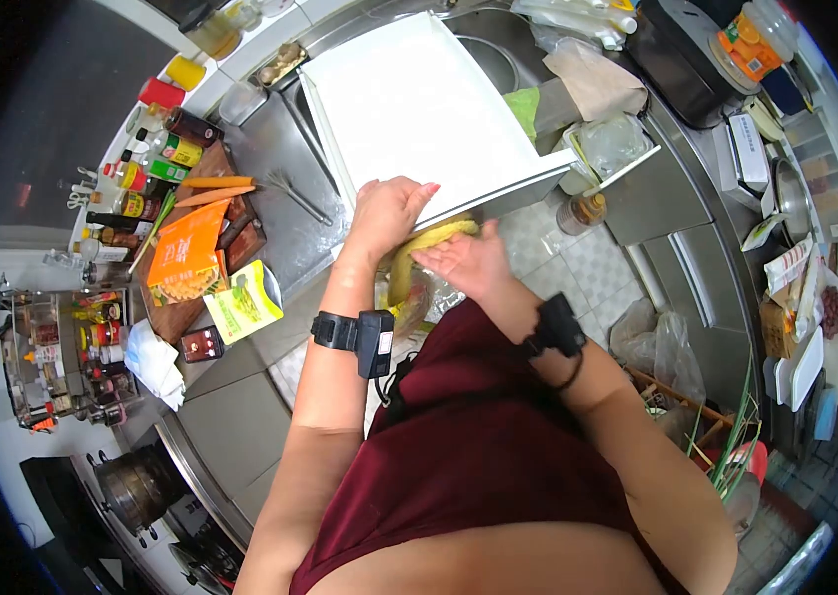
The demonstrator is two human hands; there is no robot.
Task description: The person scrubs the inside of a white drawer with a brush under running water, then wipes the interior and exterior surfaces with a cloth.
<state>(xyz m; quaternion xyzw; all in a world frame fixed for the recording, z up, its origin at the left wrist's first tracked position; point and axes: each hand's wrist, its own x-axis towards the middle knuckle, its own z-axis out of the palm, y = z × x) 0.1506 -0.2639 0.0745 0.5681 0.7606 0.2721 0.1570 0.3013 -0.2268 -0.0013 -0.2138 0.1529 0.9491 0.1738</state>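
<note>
A large white board lies tilted over the steel sink, its near edge toward me. My left hand grips that near edge, thumb on top. My right hand presses a yellow sponge against the board's underside near the edge. Both wrists carry black bands. I cannot tell whether water is running.
To the left on the counter lie two carrots, an orange packet, a green packet and several bottles. A pot sits on the stove at lower left. Containers and bags crowd the right counter.
</note>
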